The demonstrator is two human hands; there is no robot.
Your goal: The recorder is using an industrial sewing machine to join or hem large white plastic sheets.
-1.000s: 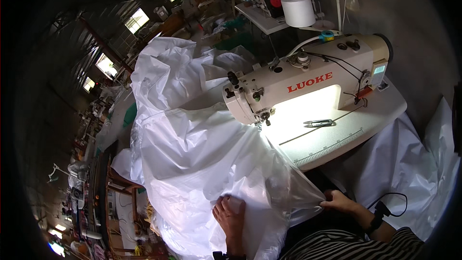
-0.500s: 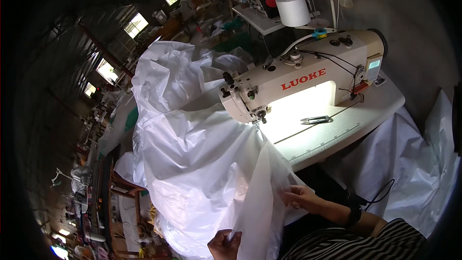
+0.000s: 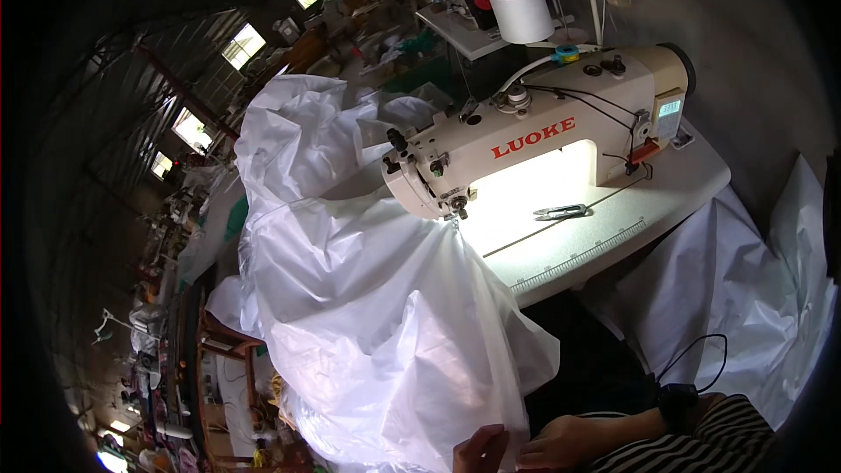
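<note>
A large white plastic-like sheet (image 3: 368,298) spreads in folds from the needle area of the white sewing machine (image 3: 604,88) down toward me. Its edge runs from under the presser foot to my two hands at the bottom of the view. My left hand (image 3: 480,450) is closed, pinching the sheet near its lower edge. Close beside it, my right hand (image 3: 565,443) is closed at the same edge, its fingertips partly cut off by the frame. Thread snips (image 3: 562,212) lie on the lit machine bed (image 3: 604,241).
A white thread cone (image 3: 522,14) stands behind the machine. More white sheeting (image 3: 718,298) hangs at the right, next to a black cable (image 3: 725,359). A wooden frame (image 3: 229,346) stands at the left. Cluttered worktables and windows (image 3: 243,45) fill the background.
Both hands have moved down, the left one also rightward, and now sit close together. The sheet's near edge is drawn toward me, with a fold bulging right. The view has shifted slightly.
</note>
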